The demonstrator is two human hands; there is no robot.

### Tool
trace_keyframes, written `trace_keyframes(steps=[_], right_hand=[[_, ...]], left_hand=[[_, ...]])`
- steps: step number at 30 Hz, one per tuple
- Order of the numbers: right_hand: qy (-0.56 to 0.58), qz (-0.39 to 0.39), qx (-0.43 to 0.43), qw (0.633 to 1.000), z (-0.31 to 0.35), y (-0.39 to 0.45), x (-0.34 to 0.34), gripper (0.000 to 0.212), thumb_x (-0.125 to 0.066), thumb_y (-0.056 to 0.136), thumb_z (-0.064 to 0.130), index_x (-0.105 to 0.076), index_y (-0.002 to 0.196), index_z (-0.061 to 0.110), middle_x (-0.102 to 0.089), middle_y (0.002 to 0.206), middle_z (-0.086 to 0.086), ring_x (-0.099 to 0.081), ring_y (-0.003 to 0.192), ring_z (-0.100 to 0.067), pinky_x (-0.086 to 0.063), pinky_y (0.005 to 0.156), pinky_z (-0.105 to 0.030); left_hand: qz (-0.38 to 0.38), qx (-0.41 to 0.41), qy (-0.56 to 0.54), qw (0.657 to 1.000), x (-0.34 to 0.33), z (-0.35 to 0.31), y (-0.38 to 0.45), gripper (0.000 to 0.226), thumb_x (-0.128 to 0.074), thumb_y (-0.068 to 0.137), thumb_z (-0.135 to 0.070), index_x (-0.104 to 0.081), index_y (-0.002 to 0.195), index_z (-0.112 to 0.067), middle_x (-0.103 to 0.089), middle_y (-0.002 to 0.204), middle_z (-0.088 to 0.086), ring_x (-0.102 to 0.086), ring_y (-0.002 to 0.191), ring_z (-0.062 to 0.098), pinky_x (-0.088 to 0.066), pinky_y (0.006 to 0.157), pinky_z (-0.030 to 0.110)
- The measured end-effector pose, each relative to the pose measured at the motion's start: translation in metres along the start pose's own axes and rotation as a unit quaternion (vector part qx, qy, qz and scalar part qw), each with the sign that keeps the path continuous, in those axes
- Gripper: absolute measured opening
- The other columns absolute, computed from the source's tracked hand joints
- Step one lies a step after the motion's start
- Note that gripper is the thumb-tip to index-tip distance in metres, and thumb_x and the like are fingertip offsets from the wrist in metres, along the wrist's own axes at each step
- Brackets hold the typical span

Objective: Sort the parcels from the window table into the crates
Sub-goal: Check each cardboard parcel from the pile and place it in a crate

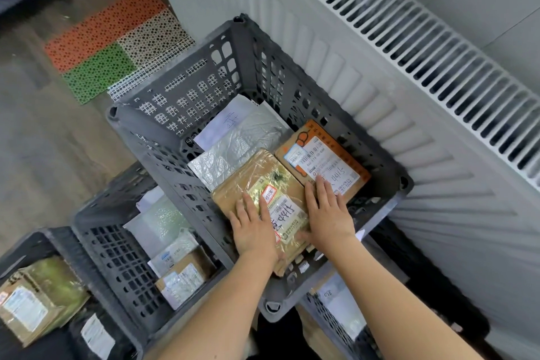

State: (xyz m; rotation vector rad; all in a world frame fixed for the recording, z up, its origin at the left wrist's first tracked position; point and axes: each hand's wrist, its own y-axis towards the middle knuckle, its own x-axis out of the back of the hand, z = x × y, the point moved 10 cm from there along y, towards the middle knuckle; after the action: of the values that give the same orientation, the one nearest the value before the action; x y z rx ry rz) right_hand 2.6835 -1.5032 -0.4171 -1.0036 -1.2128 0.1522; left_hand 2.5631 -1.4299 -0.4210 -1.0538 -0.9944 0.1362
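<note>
Both hands lie flat on a brown parcel [263, 202] inside the top grey crate [187, 102], which stands against a white radiator [438, 67]. The left hand [254, 231] rests on the parcel's near-left part, fingers straight and spread, pointing away across the clear tape and the white label. The right hand [327, 213] covers the parcel's right edge, its fingers also straight; their tips reach onto the neighbouring orange box [321, 152], which lies just beside the parcel on its right. Neither hand curls round anything; both simply press down. The parcel is a flat cardboard packet wrapped in glossy tape, with a printed label, handwritten marks and a small red-edged sticker. Its near end lies against the crate's near wall. Behind it lie a silvery bag [233, 149] and a white envelope [225, 123]. A lower crate [117, 257] to the left holds more packets, and a green-taped box [38, 298] sits at the far left.
</note>
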Motion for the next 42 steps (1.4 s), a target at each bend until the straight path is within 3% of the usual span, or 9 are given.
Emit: trace_keyframes(steps=[5,11,22,27,33,38,42], right_hand=[[-0.018,0.016,-0.016,1.0,0.0,-0.008,0.0,0.098,-0.049,0.096,0.045,0.028,0.144,0.01,0.03,0.154,-0.014,0.017,0.146,-0.03,0.0,0.118,-0.044],[-0.038,0.035,-0.03,0.998,0.0,-0.021,-0.002,0.075,-0.034,0.102,0.03,0.018,0.148,0.004,0.024,0.157,-0.013,0.014,0.147,-0.027,0.003,0.118,-0.043],[-0.061,0.008,-0.056,0.997,-0.006,-0.033,0.01,0.072,-0.034,0.101,0.031,0.011,0.151,0.004,0.015,0.159,-0.012,0.009,0.148,-0.026,0.002,0.12,-0.043],[-0.034,-0.087,-0.085,0.992,-0.013,-0.095,0.066,0.071,-0.035,0.101,0.029,0.008,0.151,0.003,0.008,0.16,-0.012,0.006,0.148,-0.025,0.0,0.12,-0.041],[-0.002,-0.235,-0.138,0.962,-0.022,-0.241,0.146,0.073,-0.042,0.098,0.033,-0.001,0.152,0.004,-0.01,0.159,-0.012,-0.004,0.148,-0.027,-0.006,0.119,-0.043],[0.022,-0.362,-0.167,0.917,-0.024,-0.398,0.208,0.076,-0.049,0.096,0.04,-0.009,0.151,0.007,-0.02,0.155,-0.01,-0.012,0.145,-0.027,-0.01,0.118,-0.044],[0.02,-0.454,-0.198,0.868,-0.04,-0.518,0.242,0.071,-0.047,0.097,0.037,-0.011,0.151,0.008,-0.02,0.156,-0.01,-0.013,0.146,-0.027,-0.006,0.118,-0.046]], left_hand=[[-0.002,-0.007,0.002,1.0,-0.001,0.0,-0.013,0.125,-0.061,0.077,-0.067,0.026,0.145,-0.01,0.028,0.151,0.025,0.017,0.143,0.041,0.001,0.116,0.053],[0.024,-0.052,0.004,0.998,-0.017,-0.02,-0.035,0.087,-0.047,0.097,-0.04,0.017,0.151,-0.016,0.027,0.152,0.024,0.02,0.143,0.038,0.002,0.118,0.05],[0.026,-0.073,0.037,0.996,0.007,-0.012,-0.038,0.089,-0.057,0.092,-0.032,0.008,0.153,-0.022,0.017,0.157,0.019,0.009,0.146,0.035,0.0,0.117,0.05],[-0.088,-0.075,0.024,0.993,0.084,-0.002,-0.09,0.084,-0.057,0.092,-0.029,0.0,0.154,-0.022,0.008,0.159,0.016,0.002,0.147,0.032,-0.005,0.118,0.049],[-0.251,-0.09,0.004,0.964,0.185,0.022,-0.234,0.074,-0.056,0.094,-0.027,-0.011,0.152,-0.02,-0.003,0.158,0.016,-0.005,0.146,0.033,-0.015,0.117,0.049],[-0.368,-0.159,0.01,0.916,0.244,0.009,-0.393,0.061,-0.045,0.099,-0.037,-0.016,0.15,-0.022,-0.01,0.158,0.013,-0.011,0.145,0.032,-0.017,0.116,0.048],[-0.461,-0.231,0.014,0.857,0.274,-0.019,-0.515,0.059,-0.046,0.097,-0.042,-0.023,0.147,-0.022,-0.023,0.154,0.011,-0.022,0.141,0.029,-0.024,0.112,0.045]])
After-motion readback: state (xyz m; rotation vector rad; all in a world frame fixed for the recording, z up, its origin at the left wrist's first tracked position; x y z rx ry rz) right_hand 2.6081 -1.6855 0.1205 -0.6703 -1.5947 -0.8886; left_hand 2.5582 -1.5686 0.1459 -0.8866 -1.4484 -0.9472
